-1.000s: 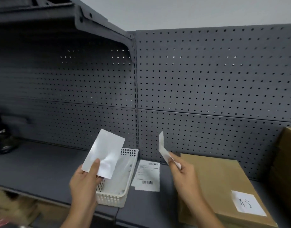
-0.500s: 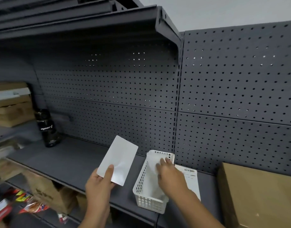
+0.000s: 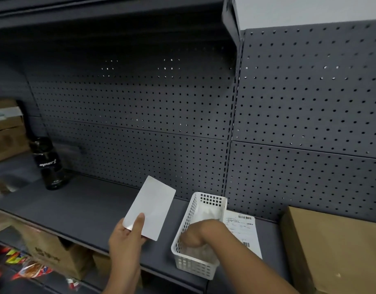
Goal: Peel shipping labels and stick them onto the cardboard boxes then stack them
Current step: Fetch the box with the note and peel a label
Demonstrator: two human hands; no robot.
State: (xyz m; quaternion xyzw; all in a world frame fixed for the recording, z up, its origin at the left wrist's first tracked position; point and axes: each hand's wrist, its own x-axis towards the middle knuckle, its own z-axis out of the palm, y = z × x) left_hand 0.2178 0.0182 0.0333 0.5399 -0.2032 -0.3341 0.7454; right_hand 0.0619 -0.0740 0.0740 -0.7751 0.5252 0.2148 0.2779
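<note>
Two hands: apart, the left hand (image 3: 127, 236) raised over the shelf (image 3: 76, 209) and the right hand (image 3: 193, 234) down inside the basket (image 3: 195, 266).
Left hand: pinched the lower corner of the label (image 3: 151, 209), thumb on its front and fingers behind.
Label: held in the air and tilted, its blank white face towards the camera, above the shelf and just left of the basket.
Right hand: knuckles up, fingers dipped among pale paper in the basket; it was blurred, so I could not tell whether it gripped anything.
Basket: white and perforated, standing at the shelf's front edge between the label and the printed sheet (image 3: 244, 230).
Printed sheet: lay flat on the shelf just right of the basket, with barcodes near its top and bottom, partly hidden by the right forearm.
Box (image 3: 335, 251): brown cardboard, on the shelf at far right, well apart from both hands.
Bottle (image 3: 50, 164): black, upright at the shelf's left, near the pegboard (image 3: 140, 107).
Left edge: stacked cartons (image 3: 6, 132).
Below the shelf: another carton (image 3: 49, 251) and bright packets (image 3: 32, 270).
</note>
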